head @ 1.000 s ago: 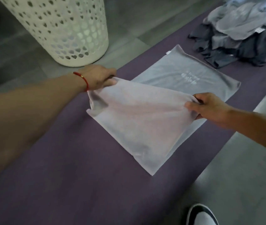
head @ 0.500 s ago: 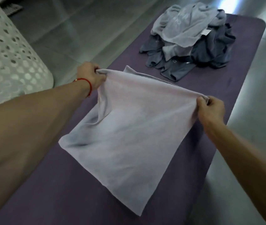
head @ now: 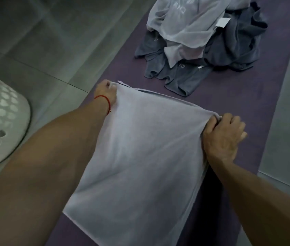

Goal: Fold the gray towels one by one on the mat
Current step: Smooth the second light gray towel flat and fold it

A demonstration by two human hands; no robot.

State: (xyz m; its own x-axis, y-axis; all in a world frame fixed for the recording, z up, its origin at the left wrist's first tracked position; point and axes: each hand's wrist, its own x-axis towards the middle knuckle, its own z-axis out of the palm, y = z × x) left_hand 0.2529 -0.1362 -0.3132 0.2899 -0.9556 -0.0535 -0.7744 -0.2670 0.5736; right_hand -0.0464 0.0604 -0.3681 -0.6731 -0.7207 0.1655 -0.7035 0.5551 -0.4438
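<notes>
Gray floor tiles (head: 52,41) surround the long purple mat (head: 268,107) that runs away from me through the head view. On it I see the pale gray towel (head: 140,166), folded over and spread across the mat's near half, its far edge lifted and stretched between both hands. My left hand (head: 106,94), with a thin red string bracelet (head: 105,102) on the wrist, pinches the far left corner. My right hand (head: 224,137) has its fingers curled around the far right corner, bunching the cloth there. Farther along the mat lies a loose heap of unfolded light and dark gray towels (head: 202,43), well apart from the held towel. At the left edge stands a white perforated plastic laundry basket (head: 0,126) on the tiles.
</notes>
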